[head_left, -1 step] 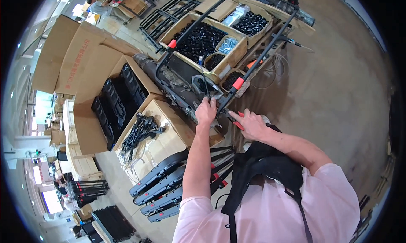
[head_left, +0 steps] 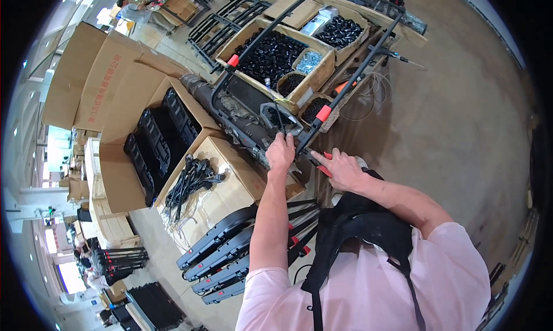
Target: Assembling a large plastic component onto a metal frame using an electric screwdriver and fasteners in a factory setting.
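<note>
My right hand (head_left: 344, 168) is closed round red-handled pliers (head_left: 324, 170), their dark jaws at the near end of a black tubular frame (head_left: 311, 134). Just left of that tube, my left hand (head_left: 280, 152) pinches a thin dark strand (head_left: 280, 116) that points away from me; whether it is a cable or a rod I cannot tell. The frame carries red clips (head_left: 324, 113) and rests across a bench. Beyond my left hand lies a small clear tray (head_left: 277, 115) with dark parts in it. My fingers hide the exact spot where the pliers meet the frame.
A wooden bin (head_left: 334, 57) holds black parts and bluish screws. To the left stand an open carton (head_left: 124, 178) of black mouldings and a closed carton (head_left: 201, 211) with black cables (head_left: 190, 184) on top. Black motor-like units (head_left: 222, 239) lean beside me. Another person (head_left: 133, 11) works far off.
</note>
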The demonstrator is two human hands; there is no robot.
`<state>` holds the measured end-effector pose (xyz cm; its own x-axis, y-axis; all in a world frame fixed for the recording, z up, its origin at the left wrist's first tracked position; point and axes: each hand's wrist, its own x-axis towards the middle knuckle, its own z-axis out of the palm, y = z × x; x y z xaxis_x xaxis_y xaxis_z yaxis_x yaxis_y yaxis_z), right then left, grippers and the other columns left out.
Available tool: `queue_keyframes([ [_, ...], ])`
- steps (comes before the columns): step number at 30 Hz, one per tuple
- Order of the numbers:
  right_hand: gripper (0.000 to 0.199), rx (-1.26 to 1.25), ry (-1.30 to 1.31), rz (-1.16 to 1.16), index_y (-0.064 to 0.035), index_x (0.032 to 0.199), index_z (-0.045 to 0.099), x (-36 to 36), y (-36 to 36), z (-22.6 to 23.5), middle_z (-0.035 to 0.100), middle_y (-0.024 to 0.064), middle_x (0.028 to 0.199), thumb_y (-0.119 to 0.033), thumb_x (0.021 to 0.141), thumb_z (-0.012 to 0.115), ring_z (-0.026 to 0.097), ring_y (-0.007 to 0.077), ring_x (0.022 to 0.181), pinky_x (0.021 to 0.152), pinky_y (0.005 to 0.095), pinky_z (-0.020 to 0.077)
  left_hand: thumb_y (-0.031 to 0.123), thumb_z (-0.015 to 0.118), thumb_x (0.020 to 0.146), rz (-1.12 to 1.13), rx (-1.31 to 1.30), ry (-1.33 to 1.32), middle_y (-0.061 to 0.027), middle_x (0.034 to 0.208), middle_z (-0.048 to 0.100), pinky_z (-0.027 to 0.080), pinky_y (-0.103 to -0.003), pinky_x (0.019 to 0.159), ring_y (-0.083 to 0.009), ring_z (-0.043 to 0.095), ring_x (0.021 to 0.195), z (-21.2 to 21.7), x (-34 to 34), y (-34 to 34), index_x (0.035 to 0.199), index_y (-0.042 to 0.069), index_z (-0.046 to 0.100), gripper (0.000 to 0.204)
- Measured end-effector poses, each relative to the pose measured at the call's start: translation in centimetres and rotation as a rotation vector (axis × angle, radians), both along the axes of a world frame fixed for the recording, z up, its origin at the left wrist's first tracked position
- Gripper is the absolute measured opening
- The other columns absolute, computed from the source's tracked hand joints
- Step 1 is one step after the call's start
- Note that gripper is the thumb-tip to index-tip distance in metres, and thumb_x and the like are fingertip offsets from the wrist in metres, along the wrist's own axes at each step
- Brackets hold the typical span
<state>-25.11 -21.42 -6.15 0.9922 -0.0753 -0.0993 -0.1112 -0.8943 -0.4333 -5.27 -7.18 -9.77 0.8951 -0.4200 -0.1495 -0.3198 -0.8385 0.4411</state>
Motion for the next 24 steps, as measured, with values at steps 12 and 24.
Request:
queue_keyframes([
  [12, 0.063, -0.181, 0.049, -0.084, -0.0202, 0.161, 0.042, 0.4, 4.4, -0.3, 0.056, 0.022, 0.105, -0.027, 0.101, 0.062, 0.066, 0.0356, 0.087, 0.067, 0.0447, 0.0591, 0.035, 0.048, 0.108, 0.098, 0.03, -0.124, -0.0303, 0.089, 0.073, 0.056, -0.058, 0.08, -0.049, 0.073, 0.086, -1.3, -0.6, -0.6, 0.099, 0.0, 0.065, 0.039],
  [24, 0.086, -0.118, 0.082, -0.102, -0.0199, 0.163, 0.039, 1.1, 4.2, 0.1, 0.059, 0.0254, 0.109, -0.014, 0.084, 0.073, 0.069, 0.0398, 0.089, 0.071, 0.0493, 0.0599, 0.037, 0.049, 0.106, 0.188, -0.002, -0.113, -0.0297, 0.091, 0.074, 0.056, -0.059, 0.082, -0.049, 0.073, 0.088, -1.5, -0.3, -1.3, 0.098, 0.001, 0.069, 0.042],
])
